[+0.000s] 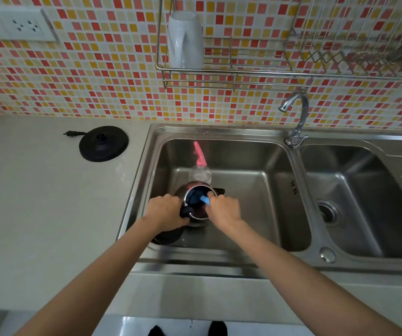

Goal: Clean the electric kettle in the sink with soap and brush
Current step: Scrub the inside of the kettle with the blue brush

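A steel electric kettle (196, 187) with black trim stands in the left basin of the sink (243, 151), its mouth facing up. My left hand (165, 210) grips the kettle's black handle at its left side. My right hand (224, 208) holds a blue brush (204, 200) whose head reaches down inside the kettle; the bristles are hidden in the dark interior. A clear soap bottle with a pink spray top (199, 163) stands just behind the kettle in the same basin.
The kettle's black base (103, 146) with its plug lies on the grey counter to the left. A chrome faucet (297, 117) rises between the two basins. A wire rack holding a white cup (185, 40) hangs on the tiled wall.
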